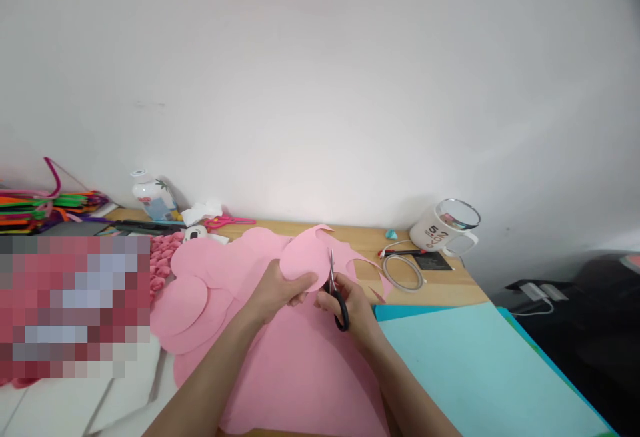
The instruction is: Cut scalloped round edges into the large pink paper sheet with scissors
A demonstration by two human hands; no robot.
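My left hand (285, 288) pinches a rounded piece of pink paper (303, 260) between thumb and fingers. In my right hand (353, 300) is a pair of scissors (342, 310) with black handles, its blades pointing up along the right edge of that piece. Beneath both hands lies a large sheet of pink paper (305, 370). Several pink paper circles (180, 303) overlap to the left of my left hand. Curved pink offcuts (385, 285) lie beyond the scissors on the right.
Light blue paper sheets (480, 363) cover the right front of the wooden table. A white mug (443, 227), a coiled cable (403, 273) and a teal scrap (391, 234) stand or lie behind. A white bottle (155, 195), pink scissors (227, 221) and colourful pipe cleaners (55, 203) are at back left.
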